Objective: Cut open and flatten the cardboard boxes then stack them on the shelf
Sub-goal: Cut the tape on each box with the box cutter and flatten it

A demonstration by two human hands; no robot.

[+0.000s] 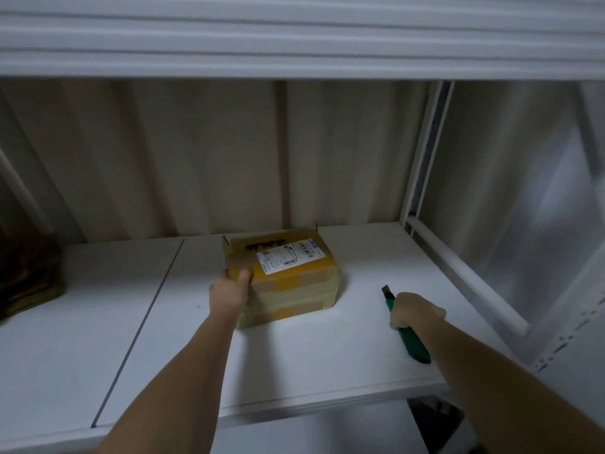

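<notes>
- Cardboard box (288, 273): one, brown, sealed with yellowish tape bands, standing on our white shelf (327, 355) toward the back, near the ribbed rear wall (196, 158). A white shipping label (288, 253) with barcodes lies on its top face. The flaps look closed; one corner at the back sticks up slightly.
- Left hand (230, 290): we grip the box at its near-left top corner, thumb on the top face, fingers curled round the left edge. The forearm reaches in from the lower left.
- Right hand (414, 311): we hold a green utility knife (406, 326) in a closed fist, fingers wrapped round the handle. The dark blade end points up and toward the box; the handle's tail sits down by the shelf surface. Knife and box are well apart.
- Shelf surface: white panels with a dark seam running diagonally at the left.
- Upper shelf (294, 44): white, overhead.
- Dark stack (26, 276): at the far left on the shelf, too dim and blurred for us to identify.
- Upright post (422, 152): white metal, at the right rear corner.
</notes>
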